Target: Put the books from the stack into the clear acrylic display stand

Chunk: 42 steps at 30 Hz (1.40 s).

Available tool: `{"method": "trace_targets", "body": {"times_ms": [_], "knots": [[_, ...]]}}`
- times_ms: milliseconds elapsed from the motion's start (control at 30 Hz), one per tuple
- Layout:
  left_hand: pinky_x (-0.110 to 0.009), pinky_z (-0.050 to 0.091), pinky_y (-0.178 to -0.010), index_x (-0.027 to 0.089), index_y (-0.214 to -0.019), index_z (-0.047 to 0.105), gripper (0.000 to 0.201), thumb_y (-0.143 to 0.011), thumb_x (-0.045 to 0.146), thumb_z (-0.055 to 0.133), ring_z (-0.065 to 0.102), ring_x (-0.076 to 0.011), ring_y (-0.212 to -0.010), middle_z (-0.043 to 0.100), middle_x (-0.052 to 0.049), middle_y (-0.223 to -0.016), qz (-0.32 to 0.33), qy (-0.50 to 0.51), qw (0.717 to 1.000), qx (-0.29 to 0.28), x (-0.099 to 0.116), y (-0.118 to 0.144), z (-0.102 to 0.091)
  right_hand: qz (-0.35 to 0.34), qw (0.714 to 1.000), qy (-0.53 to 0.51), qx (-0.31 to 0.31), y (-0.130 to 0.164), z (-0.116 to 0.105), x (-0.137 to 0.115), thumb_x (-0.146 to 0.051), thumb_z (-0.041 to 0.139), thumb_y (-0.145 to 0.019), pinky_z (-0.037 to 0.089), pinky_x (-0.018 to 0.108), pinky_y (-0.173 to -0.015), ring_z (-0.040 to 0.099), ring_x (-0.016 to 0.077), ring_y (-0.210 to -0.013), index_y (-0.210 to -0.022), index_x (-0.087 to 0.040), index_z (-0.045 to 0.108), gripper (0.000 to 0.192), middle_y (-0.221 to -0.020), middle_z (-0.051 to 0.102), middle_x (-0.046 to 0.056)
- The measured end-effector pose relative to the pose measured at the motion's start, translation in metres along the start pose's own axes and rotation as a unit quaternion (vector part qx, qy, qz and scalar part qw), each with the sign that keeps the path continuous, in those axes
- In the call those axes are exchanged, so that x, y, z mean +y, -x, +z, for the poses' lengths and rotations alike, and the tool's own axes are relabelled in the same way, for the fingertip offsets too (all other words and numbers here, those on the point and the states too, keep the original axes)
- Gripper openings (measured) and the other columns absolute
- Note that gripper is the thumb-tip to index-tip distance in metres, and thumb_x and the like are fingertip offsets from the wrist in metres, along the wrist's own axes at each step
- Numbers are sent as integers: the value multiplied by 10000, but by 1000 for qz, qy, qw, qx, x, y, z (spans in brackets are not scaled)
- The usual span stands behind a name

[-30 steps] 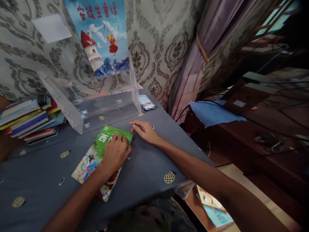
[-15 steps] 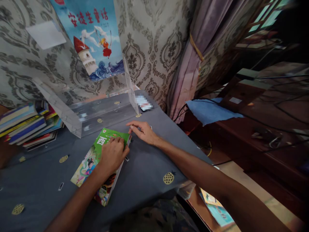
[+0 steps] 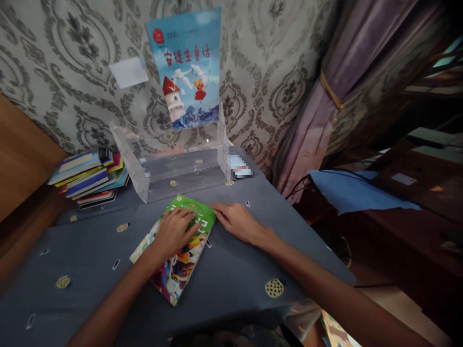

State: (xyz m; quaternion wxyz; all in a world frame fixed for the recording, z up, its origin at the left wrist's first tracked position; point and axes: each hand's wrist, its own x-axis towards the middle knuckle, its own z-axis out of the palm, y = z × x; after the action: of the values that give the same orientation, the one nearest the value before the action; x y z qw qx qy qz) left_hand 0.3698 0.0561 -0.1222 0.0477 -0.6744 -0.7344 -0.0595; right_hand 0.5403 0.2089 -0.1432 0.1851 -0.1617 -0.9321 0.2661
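A green illustrated picture book [image 3: 179, 262] lies flat on the grey-blue tablecloth [image 3: 231, 270]. My left hand [image 3: 174, 231] rests on top of its upper half, fingers spread over the cover. My right hand [image 3: 237, 220] lies on the cloth, fingertips touching the book's upper right corner. Behind the book stands a clear acrylic display stand [image 3: 173, 164], with a blue storybook [image 3: 188, 67] propped upright at its back against the wall.
A stack of several books [image 3: 90, 176] lies at the back left by a wooden panel [image 3: 21, 159]. A purple curtain [image 3: 325, 96] hangs at right, with a blue cloth [image 3: 354, 193] and dark furniture beyond the table's right edge. More books [image 3: 336, 332] lie on the floor.
The view has shifted, so the stand and books sit further right in frame. My left hand has slid up the green book and its fingers have spread; my right hand stays at the corner.
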Motion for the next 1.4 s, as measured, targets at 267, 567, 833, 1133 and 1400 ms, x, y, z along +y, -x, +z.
{"method": "trace_targets", "body": {"times_ms": [267, 567, 833, 1133, 1400], "knots": [[-393, 548, -917, 219, -1319, 586, 376, -975, 359, 525, 535, -268, -1269, 602, -84, -1371, -97, 2, 995, 2, -39, 33, 6, 22, 999, -44, -3, 1, 8, -7, -210, 402, -998, 504, 358, -908, 681, 229, -1047, -1427, -172, 426, 432, -1180, 711, 108], [-359, 585, -827, 226, -1218, 637, 305, -977, 373, 520, 528, -264, -1264, 613, -82, -1341, -190, -35, 981, 16, -15, 10, 8, 35, 996, -78, 22, -67, 31, 25, -137, 452, -936, 494, 404, -1022, 653, 225, -1168, -1364, -148, 502, 431, -1270, 683, 141], [-388, 563, -891, 201, -1174, 663, 289, -979, 359, 519, 556, -267, -1217, 652, -98, -1273, -136, -12, 986, 93, -33, -1, 20, 14, 997, -64, 45, -77, 36, 36, -121, 504, -902, 524, 401, -977, 689, 232, -1092, -1256, -157, 594, 367, -1198, 714, 132], [-393, 499, -968, 185, -1192, 650, 299, -991, 337, 489, 538, -267, -1227, 644, -100, -1285, -129, -18, 987, 89, -33, -2, 20, 30, 999, -27, 33, -71, 37, 31, -100, 510, -906, 486, 399, -1013, 640, 247, -1155, -1307, -99, 576, 406, -1242, 680, 169], [-415, 494, -918, 191, -1187, 652, 309, -996, 346, 464, 559, -289, -1207, 644, -102, -1302, -138, -44, 987, 74, -29, -3, 17, -11, 997, -62, 36, -39, 28, 29, -106, 468, -926, 468, 417, -1034, 615, 228, -1174, -1269, -168, 626, 383, -1247, 688, 111]]}}
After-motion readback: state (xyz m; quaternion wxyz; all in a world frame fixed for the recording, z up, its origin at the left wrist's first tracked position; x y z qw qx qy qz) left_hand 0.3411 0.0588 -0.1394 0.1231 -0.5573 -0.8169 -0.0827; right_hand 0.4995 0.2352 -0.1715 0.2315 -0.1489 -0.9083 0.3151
